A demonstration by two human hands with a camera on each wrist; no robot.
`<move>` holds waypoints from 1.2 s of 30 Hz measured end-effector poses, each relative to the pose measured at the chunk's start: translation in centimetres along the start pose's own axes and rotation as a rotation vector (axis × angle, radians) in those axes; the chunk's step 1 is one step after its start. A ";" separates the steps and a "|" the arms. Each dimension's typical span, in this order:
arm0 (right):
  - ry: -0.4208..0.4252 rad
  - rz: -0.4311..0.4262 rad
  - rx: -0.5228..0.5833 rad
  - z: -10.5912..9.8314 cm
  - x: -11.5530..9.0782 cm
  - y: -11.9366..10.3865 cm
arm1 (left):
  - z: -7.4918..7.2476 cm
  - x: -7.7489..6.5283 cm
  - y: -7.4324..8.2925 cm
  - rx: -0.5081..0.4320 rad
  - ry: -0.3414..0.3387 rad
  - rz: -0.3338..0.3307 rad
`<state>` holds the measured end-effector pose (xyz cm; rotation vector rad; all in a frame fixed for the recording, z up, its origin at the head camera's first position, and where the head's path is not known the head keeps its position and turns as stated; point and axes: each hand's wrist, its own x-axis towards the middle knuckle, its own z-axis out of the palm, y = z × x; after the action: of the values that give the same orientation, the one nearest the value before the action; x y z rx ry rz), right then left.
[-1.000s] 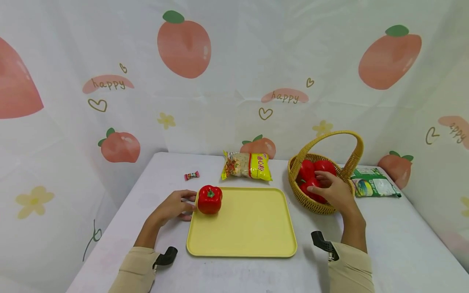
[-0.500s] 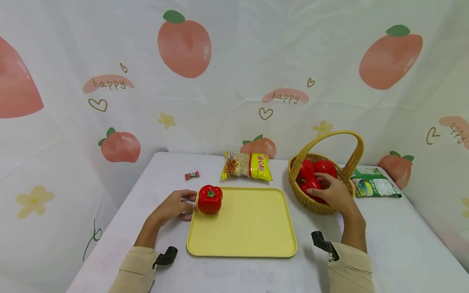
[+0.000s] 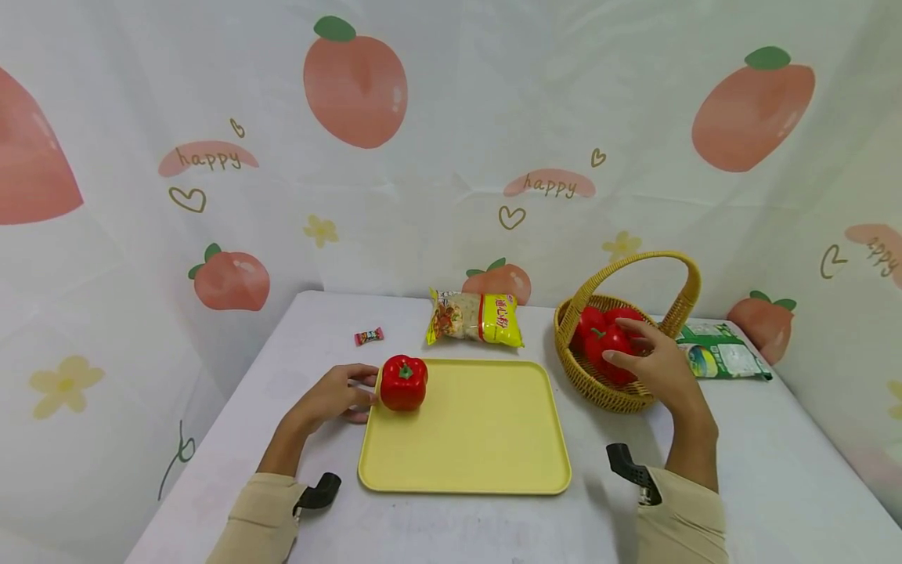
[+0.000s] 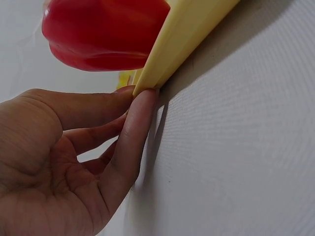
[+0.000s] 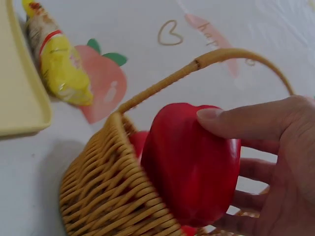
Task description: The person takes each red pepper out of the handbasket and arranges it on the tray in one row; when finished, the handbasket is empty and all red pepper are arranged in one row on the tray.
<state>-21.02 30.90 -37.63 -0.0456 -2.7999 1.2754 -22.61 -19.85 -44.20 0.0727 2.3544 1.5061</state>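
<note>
My left hand (image 3: 337, 395) pinches the left rim of a yellow tray (image 3: 465, 439); in the left wrist view the thumb lies on one side of the rim and a finger on the other. A red bell pepper (image 3: 404, 384) stands on the tray close to that hand. On the right, my right hand (image 3: 658, 364) grips another red bell pepper (image 5: 192, 162) between thumb and fingers at the mouth of a wicker basket (image 3: 599, 392). More red peppers (image 3: 588, 321) lie behind it in the basket, partly hidden.
A yellow food packet (image 3: 475, 319) lies behind the tray, and a small wrapped candy (image 3: 369, 337) to its left. A green packet (image 3: 722, 351) is right of the basket. The basket's tall handle (image 3: 634, 258) arches over its opening.
The right hand has lifted the pepper slightly within the basket and shifted a little to the right with it. My left hand and the tray stay where they were.
</note>
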 end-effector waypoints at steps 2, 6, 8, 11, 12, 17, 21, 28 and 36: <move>0.007 -0.040 0.047 -0.4 -0.2 -0.3 | 0.0 0.0 0.0 -0.005 -0.001 -0.002; 0.010 -0.125 0.128 -1.0 -0.8 -0.9 | 0.1 0.0 0.0 -0.009 0.000 -0.005; 0.008 -0.151 0.148 -1.2 -1.0 -1.2 | 0.1 0.0 -0.1 -0.008 0.001 -0.005; 0.001 -0.171 0.167 -1.4 -1.4 -1.8 | 0.1 0.0 -0.1 -0.007 0.001 -0.004; -0.002 -0.177 0.170 -1.5 -1.5 -1.9 | 0.1 0.0 -0.1 -0.008 0.002 -0.005; -0.010 -0.232 0.208 -1.4 -2.1 -2.9 | 0.0 0.0 -0.2 -0.007 0.002 -0.003; -0.023 -0.272 0.238 -0.9 -2.1 -3.7 | 0.0 0.1 -0.3 -0.003 0.001 0.000; -0.076 -0.331 0.251 0.8 -1.3 -4.7 | 0.0 0.1 -0.2 -0.002 0.001 -0.003; -0.166 -0.335 0.253 3.2 -0.1 -5.4 | 0.0 0.2 -0.2 0.010 0.008 0.000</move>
<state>-21.13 24.98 -35.68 0.5397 -2.5924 1.5856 -22.78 -19.88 -44.41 0.0690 2.3680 1.4978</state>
